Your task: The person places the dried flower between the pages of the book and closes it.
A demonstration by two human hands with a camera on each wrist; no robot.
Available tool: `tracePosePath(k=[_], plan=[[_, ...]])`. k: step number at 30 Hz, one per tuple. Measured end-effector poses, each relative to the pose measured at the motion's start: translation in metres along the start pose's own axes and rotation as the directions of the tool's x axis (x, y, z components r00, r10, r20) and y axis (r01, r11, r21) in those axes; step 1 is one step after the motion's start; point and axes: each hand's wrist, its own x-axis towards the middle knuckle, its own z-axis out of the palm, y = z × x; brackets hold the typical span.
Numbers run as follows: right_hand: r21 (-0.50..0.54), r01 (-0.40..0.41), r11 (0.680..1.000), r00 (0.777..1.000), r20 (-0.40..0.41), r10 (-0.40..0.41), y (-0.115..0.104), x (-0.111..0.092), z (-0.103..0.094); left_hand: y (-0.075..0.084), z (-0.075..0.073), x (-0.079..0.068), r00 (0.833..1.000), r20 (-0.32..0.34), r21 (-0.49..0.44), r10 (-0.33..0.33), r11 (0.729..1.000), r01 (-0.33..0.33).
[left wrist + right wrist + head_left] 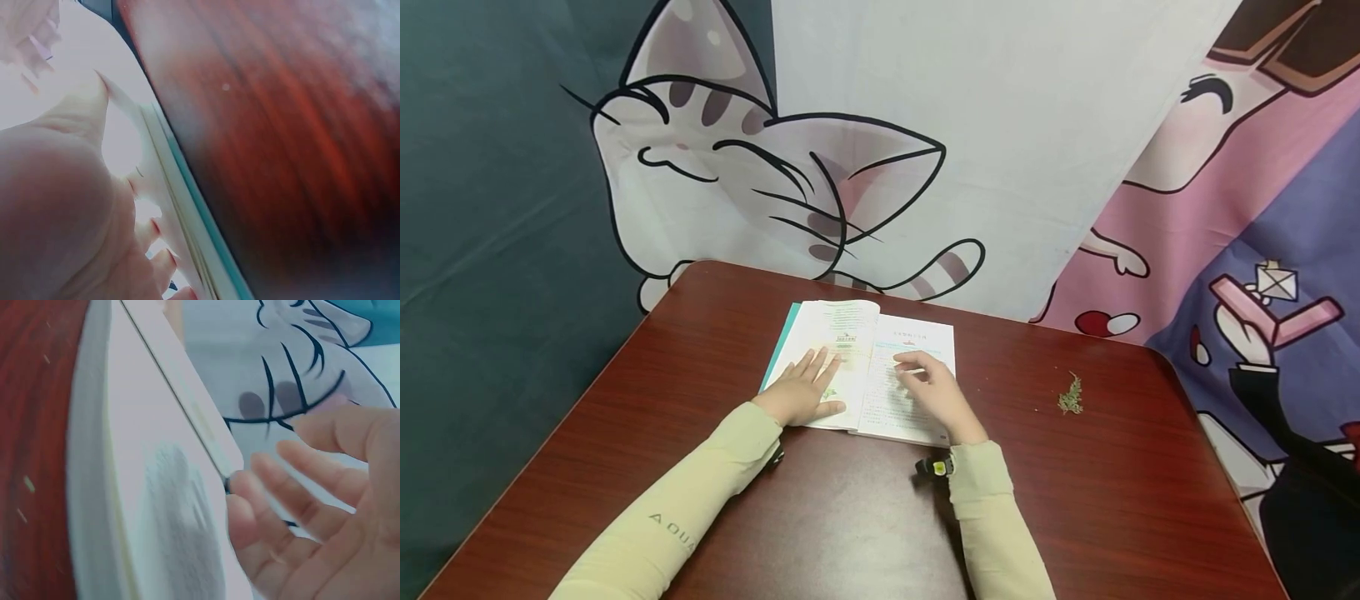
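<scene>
An open book (pixel 880 423) lies on the table, its printed pages spread and a teal cover edge (pixel 781 343) showing at its left side. My left hand (pixel 801 393) rests with spread fingers on the left page (pixel 842 321). Over the right page (pixel 928 333) is my right hand (pixel 938 396), its fingers loosely bent. In the right wrist view nothing shows between the right hand's fingers (pixel 294 494), and the hand casts a shadow on the page. The left wrist view shows the left palm (pixel 56 206) beside the stacked page edges (pixel 181 219).
A small dried green sprig (pixel 1071 396) lies on the dark red wooden table (pixel 865 517), right of the book. Tiny crumbs are scattered near it. Behind the table hangs a cartoon cat backdrop (pixel 1000 100). Each wrist wears a small black device (pixel 934 467).
</scene>
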Motion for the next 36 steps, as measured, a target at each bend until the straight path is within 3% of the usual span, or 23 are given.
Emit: tracePosePath(k=[7,16,21,30,36], plan=[[-0.048,0.083,0.995,0.974,-0.206,-0.091,0.002,-0.003,-0.024,-0.001,0.002,0.001,1.000,0.006,0.005,-0.008,1.000,0.008],[-0.142,-0.003,0.990,0.923,-0.381,-0.052,0.008,-0.009,-0.055,-0.003,0.002,0.000,1.000,0.017,0.003,-0.020,1.000,0.020],[-0.155,-0.030,0.987,0.896,-0.442,-0.042,0.016,-0.014,-0.074,-0.004,0.002,-0.001,1.000,0.019,0.004,-0.019,1.000,0.019],[-0.141,-0.121,0.983,0.828,-0.560,0.022,0.029,-0.020,-0.098,-0.004,0.000,-0.003,1.000,0.023,0.002,-0.021,1.000,0.021],[-0.133,-0.189,0.973,0.813,-0.578,0.079,0.046,-0.026,-0.115,-0.001,0.000,0.002,0.999,0.038,0.020,-0.028,0.999,0.027]])
